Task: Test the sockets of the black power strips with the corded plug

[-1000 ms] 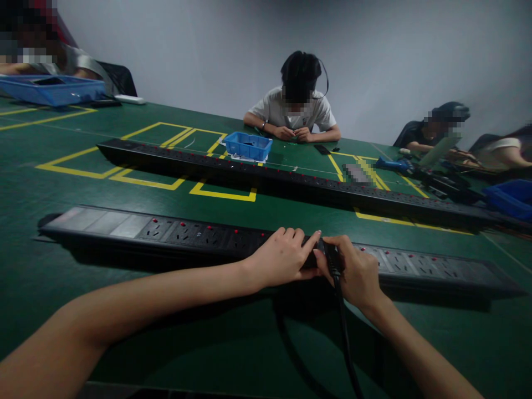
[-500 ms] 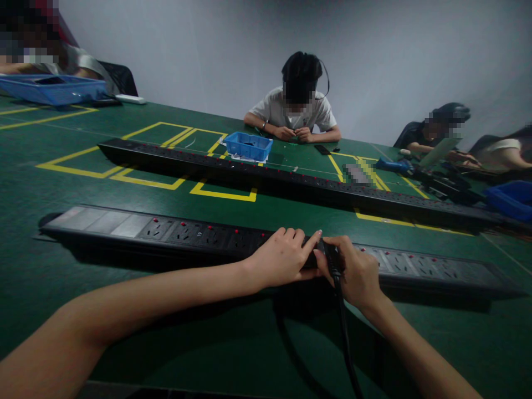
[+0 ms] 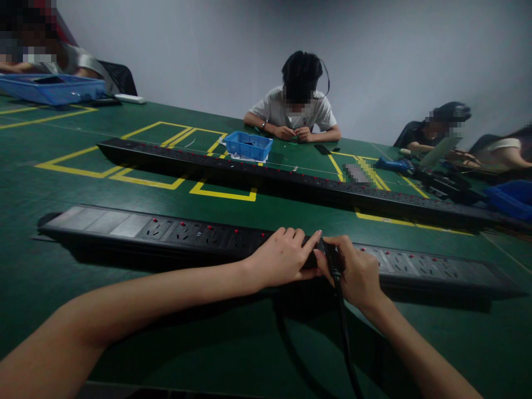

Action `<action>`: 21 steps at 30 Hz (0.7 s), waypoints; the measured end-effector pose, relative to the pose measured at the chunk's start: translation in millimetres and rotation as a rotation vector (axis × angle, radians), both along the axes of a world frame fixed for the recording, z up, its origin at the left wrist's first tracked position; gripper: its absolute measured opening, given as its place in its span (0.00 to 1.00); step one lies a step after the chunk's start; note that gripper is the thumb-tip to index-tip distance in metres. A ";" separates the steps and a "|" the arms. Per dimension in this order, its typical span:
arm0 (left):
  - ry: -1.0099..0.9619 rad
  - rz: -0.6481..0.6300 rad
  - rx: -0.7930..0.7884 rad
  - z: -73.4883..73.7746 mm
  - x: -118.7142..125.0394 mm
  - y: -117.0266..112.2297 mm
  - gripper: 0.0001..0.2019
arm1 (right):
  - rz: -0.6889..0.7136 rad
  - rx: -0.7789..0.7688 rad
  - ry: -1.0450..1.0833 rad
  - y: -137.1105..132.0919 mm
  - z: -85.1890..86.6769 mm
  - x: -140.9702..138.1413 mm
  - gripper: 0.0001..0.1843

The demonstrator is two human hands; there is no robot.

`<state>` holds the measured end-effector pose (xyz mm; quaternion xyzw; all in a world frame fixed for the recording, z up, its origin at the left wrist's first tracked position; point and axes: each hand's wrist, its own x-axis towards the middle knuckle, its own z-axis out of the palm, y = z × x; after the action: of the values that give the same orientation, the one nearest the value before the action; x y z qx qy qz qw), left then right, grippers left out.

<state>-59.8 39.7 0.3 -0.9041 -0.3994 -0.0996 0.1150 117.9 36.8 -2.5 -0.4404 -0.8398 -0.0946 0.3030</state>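
A long black power strip (image 3: 191,235) with sockets and small red lights lies across the table in front of me. My left hand (image 3: 282,255) is wrapped over the strip's middle, fingers on its far side and thumb on the near side. Just right of it, my right hand (image 3: 357,269) grips a black power plug (image 3: 332,260) between thumb and fingers. The plug is at the strip's top face; whether its pins are in a socket is hidden. A thick black cable (image 3: 346,343) runs from the plug down toward me.
Behind lies a second, longer black power strip (image 3: 282,180). A small blue basket (image 3: 249,148) stands beyond it, before a seated person. At right are a dark tool with a blue handle (image 3: 393,165) and a blue bin (image 3: 509,199); a larger blue basket (image 3: 54,91) is far left.
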 end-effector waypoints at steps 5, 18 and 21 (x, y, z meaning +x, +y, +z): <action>0.009 0.004 -0.006 1.2 -0.2 0.1 0.33 | -0.014 0.003 -0.008 -0.3 0.0 -0.2 0.10; -0.009 -0.002 -0.015 1.3 0.1 -0.6 0.33 | -0.008 -0.006 0.008 -0.8 -0.5 -0.1 0.10; -0.013 -0.004 -0.021 1.8 0.1 -0.6 0.34 | -0.014 -0.008 0.004 -1.3 -0.1 0.0 0.10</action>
<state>-59.7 39.1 2.0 -0.9053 -0.3994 -0.1017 0.1026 117.9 35.5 -2.5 -0.4477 -0.8364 -0.0927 0.3022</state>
